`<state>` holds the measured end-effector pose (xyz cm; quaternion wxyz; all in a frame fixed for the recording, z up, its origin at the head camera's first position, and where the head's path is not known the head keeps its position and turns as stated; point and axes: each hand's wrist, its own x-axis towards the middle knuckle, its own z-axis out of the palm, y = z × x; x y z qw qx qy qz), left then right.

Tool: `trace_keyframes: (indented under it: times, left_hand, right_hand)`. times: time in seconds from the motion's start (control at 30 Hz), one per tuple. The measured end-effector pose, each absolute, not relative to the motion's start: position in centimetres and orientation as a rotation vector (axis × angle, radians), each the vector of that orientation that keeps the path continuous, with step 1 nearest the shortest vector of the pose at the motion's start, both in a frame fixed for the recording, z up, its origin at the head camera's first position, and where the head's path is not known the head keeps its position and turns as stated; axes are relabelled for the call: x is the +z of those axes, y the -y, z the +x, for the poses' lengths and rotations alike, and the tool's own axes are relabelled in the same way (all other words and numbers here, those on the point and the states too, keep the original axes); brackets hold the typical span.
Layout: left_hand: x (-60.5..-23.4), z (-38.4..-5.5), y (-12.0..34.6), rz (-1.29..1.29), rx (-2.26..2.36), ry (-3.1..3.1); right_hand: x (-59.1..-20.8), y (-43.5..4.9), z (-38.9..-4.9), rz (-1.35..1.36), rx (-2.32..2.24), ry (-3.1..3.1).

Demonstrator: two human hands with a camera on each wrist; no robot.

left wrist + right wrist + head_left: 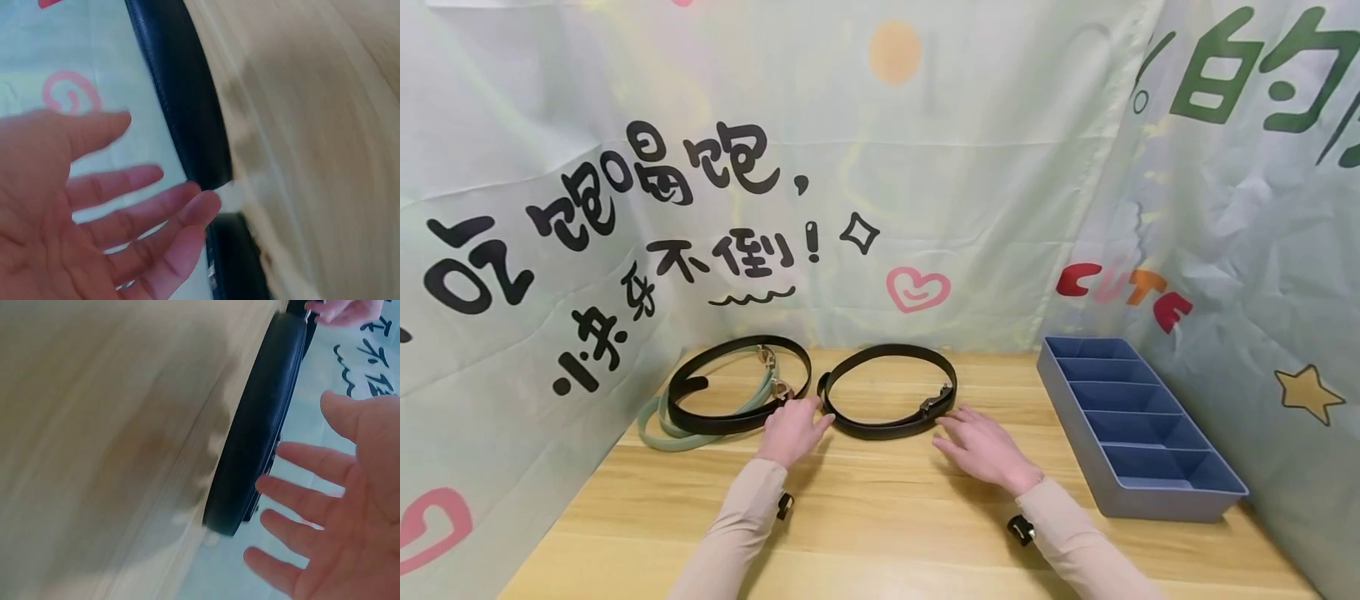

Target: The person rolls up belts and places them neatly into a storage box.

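Observation:
A coiled black belt (pixel 876 432) with a metal buckle stands on its edge as a loop in the middle of the table. My left hand (pixel 793 431) is by its left end, between it and a second coiled black belt (pixel 718 423). At the right end of the middle belt, near the buckle, is my right hand (pixel 987 447). The left wrist view has the left hand (pixel 119 212) with loosely extended fingers and nothing in the palm. Spread fingers (pixel 294 497) of the right hand appear beside the black strap in the right wrist view.
A pale green belt (pixel 673 443) lies with the left black belt, its loops overlapping that one. To the right stands a blue-grey box (pixel 1093 467) with several compartments in a row. Printed cloth (pixel 985 208) walls in the wooden table (pixel 880 533) at the back and sides.

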<state>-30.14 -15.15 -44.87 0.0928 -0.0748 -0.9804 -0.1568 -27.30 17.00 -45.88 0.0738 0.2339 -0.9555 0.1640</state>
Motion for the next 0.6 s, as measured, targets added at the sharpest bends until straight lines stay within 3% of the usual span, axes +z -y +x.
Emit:
trace_keyframes:
  times: [0.27, 0.6]
  left_hand:
    - [-45.6, -32.3, 14.5, -0.009, -0.638, 2.883]
    - [-46.0, -34.1, 13.8, -0.123, -0.836, 2.965]
  right_hand:
    - [-46.0, -14.2, -28.3, 0.908, 0.482, 2.741]
    - [-46.5, -12.7, -30.1, 0.858, 0.376, 2.681]
